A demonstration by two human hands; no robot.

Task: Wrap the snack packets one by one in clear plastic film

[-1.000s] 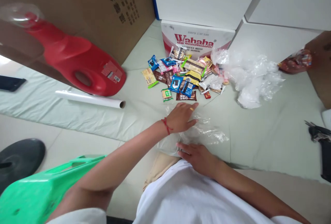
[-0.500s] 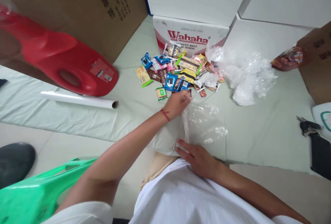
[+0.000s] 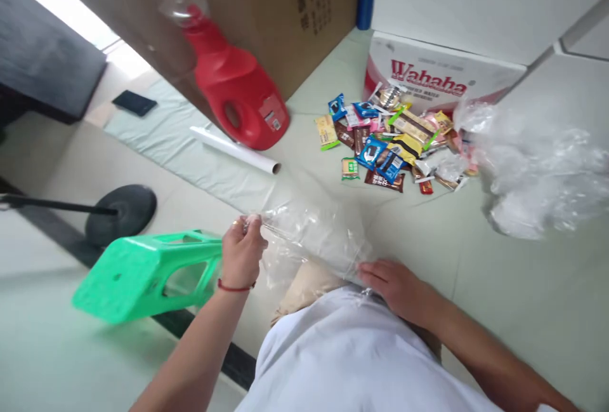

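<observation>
A clear plastic bag (image 3: pixel 316 228) stretches between my hands, low over my lap. My left hand (image 3: pixel 243 250), with a red cord at its wrist, is closed on the bag's left edge. On the opposite side, my right hand (image 3: pixel 394 285) has its fingers together at the bag's right corner and appears to grip the film; its thumb is hidden. Beyond the bag lies a pile of small wrapped snacks (image 3: pixel 373 153) in blue, yellow, brown and green packets, and neither hand touches it.
Crumpled plastic bags (image 3: pixel 533 171) lie right of the snacks. A white Wahaha carton (image 3: pixel 442 79) stands behind. To the left are a red jug (image 3: pixel 238 88), a white tube (image 3: pixel 238 150), a phone (image 3: pixel 134 103), a large cardboard box (image 3: pixel 266 12) and a green stool (image 3: pixel 137 279) on the floor.
My left hand has moved from beside the snacks down and left, drawing the bag's edge with it. My right hand's fingers have come together on the bag. The view has turned left.
</observation>
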